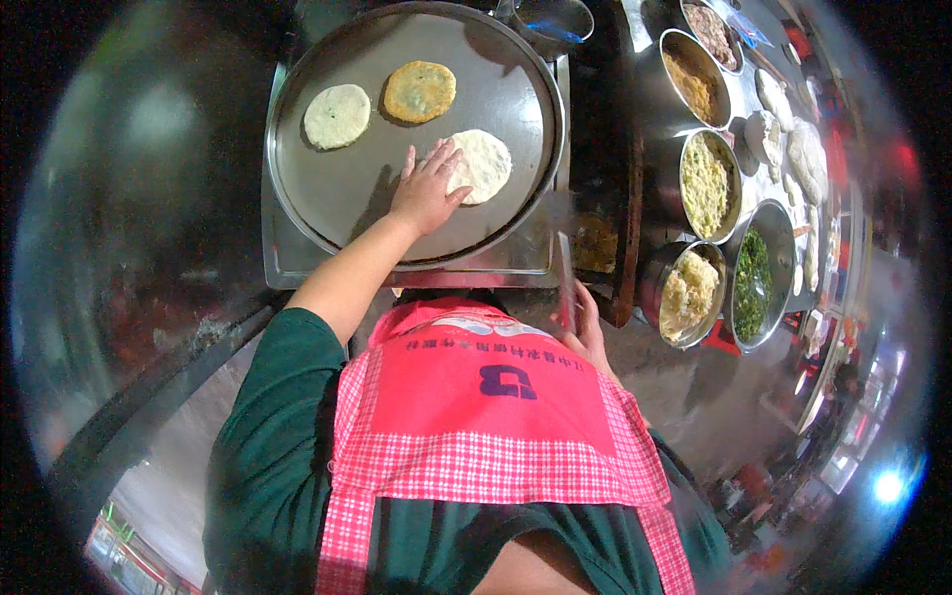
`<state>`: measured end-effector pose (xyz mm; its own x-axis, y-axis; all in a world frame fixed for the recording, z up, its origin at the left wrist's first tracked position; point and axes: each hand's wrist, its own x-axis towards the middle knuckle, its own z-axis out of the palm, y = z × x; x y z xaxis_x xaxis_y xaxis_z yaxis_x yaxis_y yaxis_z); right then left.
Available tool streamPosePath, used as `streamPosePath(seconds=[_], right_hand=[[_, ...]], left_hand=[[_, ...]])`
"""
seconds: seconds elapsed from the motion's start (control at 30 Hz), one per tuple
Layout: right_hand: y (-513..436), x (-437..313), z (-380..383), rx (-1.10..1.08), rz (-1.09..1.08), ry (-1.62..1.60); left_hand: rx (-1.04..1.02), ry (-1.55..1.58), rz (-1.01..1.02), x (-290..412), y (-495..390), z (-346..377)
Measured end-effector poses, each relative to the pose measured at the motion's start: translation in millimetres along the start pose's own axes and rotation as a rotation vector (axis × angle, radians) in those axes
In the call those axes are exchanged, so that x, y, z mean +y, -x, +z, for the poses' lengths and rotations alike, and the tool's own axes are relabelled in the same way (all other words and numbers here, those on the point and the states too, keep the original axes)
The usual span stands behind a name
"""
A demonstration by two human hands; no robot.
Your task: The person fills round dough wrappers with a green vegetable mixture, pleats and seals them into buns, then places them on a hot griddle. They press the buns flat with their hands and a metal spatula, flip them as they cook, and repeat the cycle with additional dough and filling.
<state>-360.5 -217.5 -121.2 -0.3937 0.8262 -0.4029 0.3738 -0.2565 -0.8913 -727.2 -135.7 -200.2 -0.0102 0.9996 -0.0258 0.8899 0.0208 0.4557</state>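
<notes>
On a round metal griddle (320,197) lie three flat round cakes. My left hand (430,186) reaches over the griddle, fingers spread, touching the left edge of a pale dough cake (487,167). Farther back is a browned flatbread (420,91), and to its left a pale flatbread (337,117) with green specks. Beside the griddle's front right corner, my right hand (589,327) grips a flat metal spatula (565,256) by its reddish handle, blade pointing away from me. The blade is blurred.
At right, a worktop holds metal bowls: an orange-brown filling (695,82), a pale yellow shredded filling (705,182), a mashed filling (692,294), chopped greens (753,282) and a pinkish filling (710,33). Dough pieces (807,160) lie beyond. A metal pot (554,26) stands behind the griddle.
</notes>
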Motion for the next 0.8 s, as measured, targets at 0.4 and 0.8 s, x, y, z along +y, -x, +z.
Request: streamPosePath(seconds=[0.4,0.8], right_hand=[[-53.5,-74.2,25.0,-0.228,0.554,-0.352],[-142.6,-72.3,-1.6,-0.276,0.427,-0.301]], left_hand=[[0.235,0.289,-0.030,-14.5,109.3,-44.3],[0.251,0.408,-0.016,21.8,113.9,-50.3]])
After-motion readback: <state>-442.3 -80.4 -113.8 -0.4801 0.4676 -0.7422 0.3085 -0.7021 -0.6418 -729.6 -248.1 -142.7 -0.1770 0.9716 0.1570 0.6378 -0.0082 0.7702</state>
